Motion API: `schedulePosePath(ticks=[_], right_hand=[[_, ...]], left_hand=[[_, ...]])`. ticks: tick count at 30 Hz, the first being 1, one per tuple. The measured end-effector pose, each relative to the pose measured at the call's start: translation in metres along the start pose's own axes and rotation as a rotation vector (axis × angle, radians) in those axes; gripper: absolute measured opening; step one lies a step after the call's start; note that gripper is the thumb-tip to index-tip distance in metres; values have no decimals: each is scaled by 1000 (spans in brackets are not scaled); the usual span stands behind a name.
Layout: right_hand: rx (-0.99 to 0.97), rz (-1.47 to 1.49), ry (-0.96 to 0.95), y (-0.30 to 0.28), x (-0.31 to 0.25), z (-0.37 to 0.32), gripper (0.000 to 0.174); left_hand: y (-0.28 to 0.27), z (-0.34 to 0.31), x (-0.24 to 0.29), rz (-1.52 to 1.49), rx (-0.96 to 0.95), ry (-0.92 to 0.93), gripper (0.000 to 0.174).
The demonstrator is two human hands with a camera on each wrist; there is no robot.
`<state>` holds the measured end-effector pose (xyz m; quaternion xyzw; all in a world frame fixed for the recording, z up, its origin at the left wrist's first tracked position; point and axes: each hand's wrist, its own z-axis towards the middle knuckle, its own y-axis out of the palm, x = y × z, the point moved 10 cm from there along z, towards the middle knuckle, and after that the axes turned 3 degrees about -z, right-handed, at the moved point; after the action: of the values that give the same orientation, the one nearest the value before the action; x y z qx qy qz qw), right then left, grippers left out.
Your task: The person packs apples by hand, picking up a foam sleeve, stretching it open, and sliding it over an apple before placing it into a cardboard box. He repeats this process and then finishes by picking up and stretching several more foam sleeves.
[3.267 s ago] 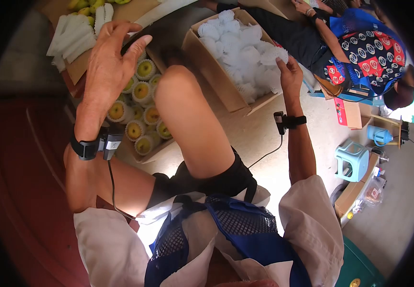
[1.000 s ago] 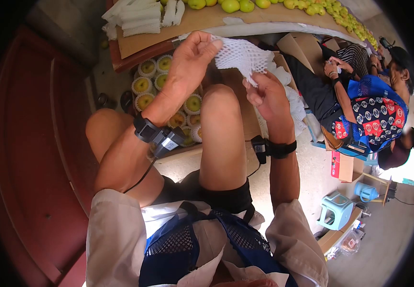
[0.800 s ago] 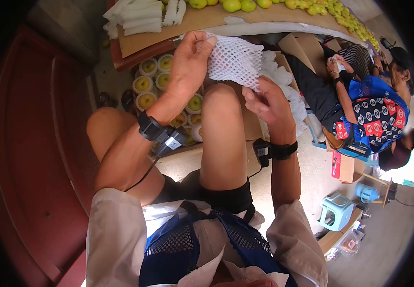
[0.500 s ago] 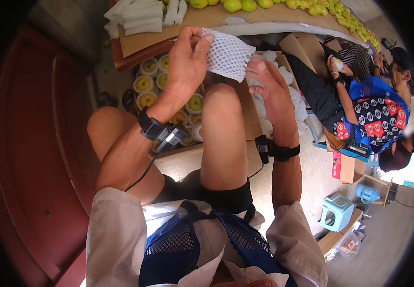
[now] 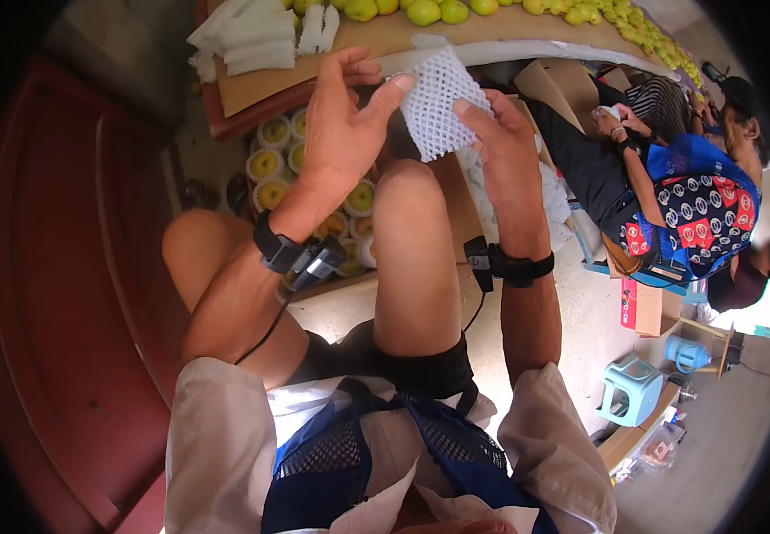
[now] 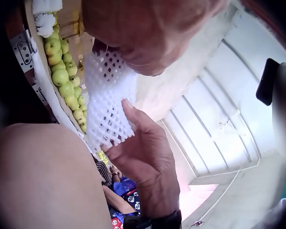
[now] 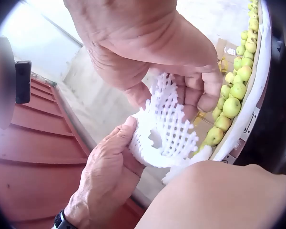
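A white foam fruit net (image 5: 443,102) hangs flattened between both hands, over the raised knee. My right hand (image 5: 511,147) pinches its right side, thumb on the near face and fingers behind. My left hand (image 5: 345,120) is at its other side, thumb tip on the edge; in the right wrist view the left thumb (image 7: 126,128) lies on the net (image 7: 164,129) near its opening, fingers partly hidden beneath. The left wrist view shows the mesh (image 6: 109,95) running under my left hand (image 6: 148,33) toward my right hand (image 6: 150,157).
Below, a box holds apples (image 5: 271,133) in foam nets. Beside it, behind my right hand, are more white nets (image 5: 556,200). A cardboard-topped table (image 5: 362,36) bears stacked nets (image 5: 256,36) and loose green apples (image 5: 425,11). Another person (image 5: 669,200) sits at the right.
The right hand first held a crumpled net above the box of nets. Both hands then spread it; the right hand let go briefly and now grips its right side, and the net has turned.
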<state>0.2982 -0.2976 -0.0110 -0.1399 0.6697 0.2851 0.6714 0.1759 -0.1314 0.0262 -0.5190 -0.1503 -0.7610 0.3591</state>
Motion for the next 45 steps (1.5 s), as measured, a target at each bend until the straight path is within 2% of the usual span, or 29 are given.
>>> schedulePosePath(ticks=[2,5,6,8,11,12,17,20,24,30,36,41,44,45], right_hand=[[6,177,12,0,2,1,27],[-12,240,36,14,1,-4,25],[-7,185,41,13,4,-3,24],[5,80,48,11,17,0,23],[184,-295,-297,14,-3,-7,21],[185,-356,-329,18,-6,-9,22],[179,-667,-483,35,-24,-19,26],[170,-745,-466,39,-28,-22,26],[179,-749,-491,38,-28,-22,27],[134,-805,-497,44,-29,-25,29],[62,-816,-422,49,-19,-25,40],[-52,-879,-407,63,-21,-32,48],[-42,-674,-386,52,-19,-29,49],[-77,-516,-229,47,-8,-24,48]], left_hand=[[6,-5,-21,-195,-42,-259,40],[39,-22,-48,-456,-355,-621,42],[44,-25,-46,-559,-330,-624,34],[43,-23,-45,-638,-253,-604,30],[37,-21,-55,-643,-135,-575,25],[34,-20,-59,-625,-94,-566,23],[33,-19,-58,-557,-97,-521,22],[37,-17,-59,-495,-150,-473,29],[39,-20,-48,-539,-175,-431,38],[41,-20,-63,-590,-199,-549,36],[40,-22,-61,-788,-204,-594,32],[34,-18,-70,-786,-133,-646,28],[25,-15,-57,-757,-115,-589,27],[23,-13,-51,-739,-122,-560,28]])
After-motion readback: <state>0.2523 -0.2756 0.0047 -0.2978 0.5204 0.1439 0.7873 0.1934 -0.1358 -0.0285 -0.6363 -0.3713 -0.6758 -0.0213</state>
